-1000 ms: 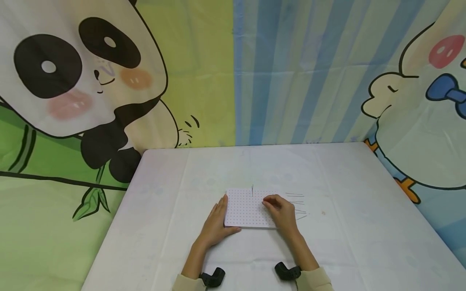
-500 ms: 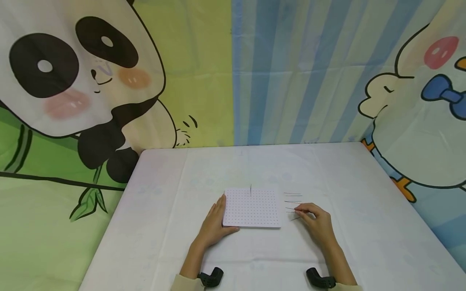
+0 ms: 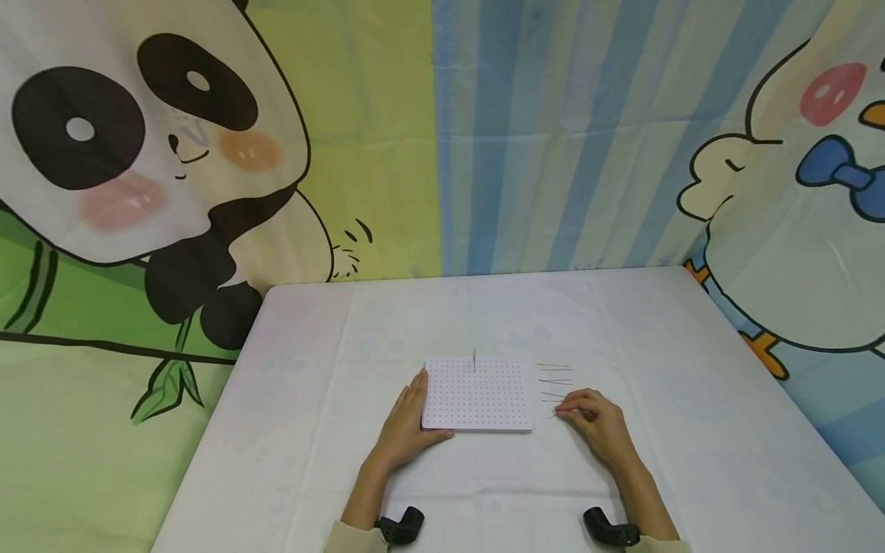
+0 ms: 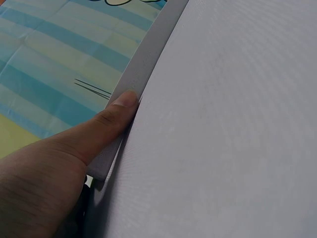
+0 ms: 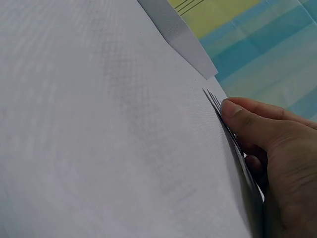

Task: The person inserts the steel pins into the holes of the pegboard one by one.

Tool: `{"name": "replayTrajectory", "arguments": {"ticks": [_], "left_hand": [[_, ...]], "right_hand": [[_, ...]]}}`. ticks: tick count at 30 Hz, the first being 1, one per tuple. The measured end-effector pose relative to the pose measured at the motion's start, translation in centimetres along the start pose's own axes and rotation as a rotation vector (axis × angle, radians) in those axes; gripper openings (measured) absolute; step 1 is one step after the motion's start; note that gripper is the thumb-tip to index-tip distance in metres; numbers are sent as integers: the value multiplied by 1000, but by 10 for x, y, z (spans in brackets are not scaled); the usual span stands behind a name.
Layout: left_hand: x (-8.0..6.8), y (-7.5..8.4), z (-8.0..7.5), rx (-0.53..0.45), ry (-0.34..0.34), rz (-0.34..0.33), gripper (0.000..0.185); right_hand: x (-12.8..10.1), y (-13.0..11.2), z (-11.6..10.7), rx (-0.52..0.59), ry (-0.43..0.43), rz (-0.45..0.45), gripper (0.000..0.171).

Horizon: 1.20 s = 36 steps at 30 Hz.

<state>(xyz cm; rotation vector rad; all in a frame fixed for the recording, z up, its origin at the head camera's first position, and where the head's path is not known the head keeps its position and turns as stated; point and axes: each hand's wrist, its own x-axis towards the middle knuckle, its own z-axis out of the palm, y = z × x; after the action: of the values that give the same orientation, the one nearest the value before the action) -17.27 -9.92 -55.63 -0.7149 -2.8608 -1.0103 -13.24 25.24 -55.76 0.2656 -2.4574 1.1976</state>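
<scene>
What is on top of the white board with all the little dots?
One thin pin stands upright near the far edge of the white dotted square board. The left hand presses its left edge, covering a few dots.

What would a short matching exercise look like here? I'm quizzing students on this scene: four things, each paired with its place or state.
Things:
1. white dotted pegboard
2. upright thin metal pin
3. loose thin metal pins
4. left hand

Places or states:
A. lying on the tablecloth right of the board
B. resting against the board's left edge
C. flat on the table
D. standing at the board's far edge

Pairs: 1-C, 2-D, 3-A, 4-B
</scene>
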Motion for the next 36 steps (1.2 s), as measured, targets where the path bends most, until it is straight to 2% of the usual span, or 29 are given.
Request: {"name": "replayTrajectory", "arguments": {"ticks": [9,18,36], "left_hand": [[0,0,-1,-9,-9,-12,113],[0,2,-1,-6,-12,-20,113],[0,2,0,4,-4,-34,113]], "right_hand": [[-1,2,1,-89,-17,-92,15],[0,1,1,-81,-14,-120,19],[-1,2,1,-152,-18,-119,19]]}}
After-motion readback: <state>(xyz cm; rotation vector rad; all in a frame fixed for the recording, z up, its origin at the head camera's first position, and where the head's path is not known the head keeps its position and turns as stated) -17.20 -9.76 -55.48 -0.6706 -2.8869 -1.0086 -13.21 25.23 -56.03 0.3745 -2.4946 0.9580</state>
